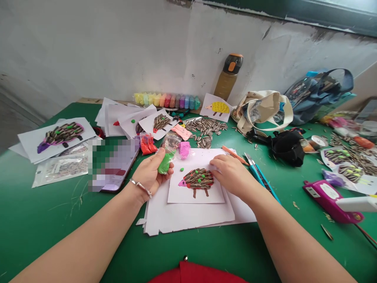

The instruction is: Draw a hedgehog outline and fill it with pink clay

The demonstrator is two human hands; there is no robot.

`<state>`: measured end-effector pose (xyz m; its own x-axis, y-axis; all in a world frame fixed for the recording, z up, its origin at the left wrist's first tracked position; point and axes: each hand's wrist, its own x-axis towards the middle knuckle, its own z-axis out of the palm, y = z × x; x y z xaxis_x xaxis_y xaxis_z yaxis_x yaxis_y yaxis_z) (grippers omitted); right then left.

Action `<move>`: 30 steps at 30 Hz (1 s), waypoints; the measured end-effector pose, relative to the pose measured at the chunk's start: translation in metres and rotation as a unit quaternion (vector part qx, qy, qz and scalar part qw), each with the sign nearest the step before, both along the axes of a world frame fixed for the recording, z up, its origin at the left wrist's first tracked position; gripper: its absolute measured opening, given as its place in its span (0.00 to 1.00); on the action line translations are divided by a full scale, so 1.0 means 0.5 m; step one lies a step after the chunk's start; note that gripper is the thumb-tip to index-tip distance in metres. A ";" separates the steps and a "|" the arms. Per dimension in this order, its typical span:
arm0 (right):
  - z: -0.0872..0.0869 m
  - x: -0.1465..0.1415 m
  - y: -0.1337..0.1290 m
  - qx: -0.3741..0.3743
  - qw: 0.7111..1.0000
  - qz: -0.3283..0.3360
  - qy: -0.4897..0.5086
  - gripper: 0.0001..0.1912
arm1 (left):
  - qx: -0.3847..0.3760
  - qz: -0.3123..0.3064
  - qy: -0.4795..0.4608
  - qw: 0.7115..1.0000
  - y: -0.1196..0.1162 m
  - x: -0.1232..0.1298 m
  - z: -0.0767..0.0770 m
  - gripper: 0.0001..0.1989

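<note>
Using the card (176, 195) as our reference, we find it near the middle of the tabletop (73, 236), flat on a stack of paper (188, 218). On the card lies the hedgehog (198, 180), covered in seeds with red between them and a few green dots on top. Its long axis runs left to right across the card; the pink head (182, 183) points left and both brown legs point toward us.

The left hand (154, 169) is just beside the card's left edge. Its grip is narrow, holding a lump of green clay (165, 164) in a clear bag (173, 140). The bag's long axis slants away from us, with its clear part toward the far side of the card. From this grip, the hedgehog lies to the right and slightly nearer us.

The right hand (231, 173) is the nearer one, its curled fingers over the card's right side at the hedgehog's tail end. We cannot tell whether its grip holds anything. Beyond the card we see pink clay (185, 150); right of the card lie an orange pen (235, 155) and blue cutters (263, 177)
</note>
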<state>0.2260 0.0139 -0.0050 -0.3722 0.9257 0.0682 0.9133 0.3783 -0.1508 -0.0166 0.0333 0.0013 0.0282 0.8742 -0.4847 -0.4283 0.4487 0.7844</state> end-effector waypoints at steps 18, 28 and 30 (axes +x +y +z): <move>0.016 0.039 0.013 -0.096 0.938 -0.128 0.307 0.04 | 0.011 0.012 0.033 0.999 0.004 -0.001 0.010 0.10; -0.011 0.065 0.043 -0.100 0.880 -0.155 0.437 0.09 | 0.019 0.012 0.049 0.999 0.007 -0.005 0.004 0.09; -0.012 0.063 0.042 -0.087 0.896 -0.145 0.411 0.12 | 0.018 0.008 0.053 0.998 0.007 -0.006 0.004 0.09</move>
<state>0.2575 0.0350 -0.0109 -0.0051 0.9985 0.0546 0.5221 0.0492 -0.8514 -0.0197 0.0367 0.0032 -0.0359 0.8906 -0.4533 -0.3492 0.4138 0.8407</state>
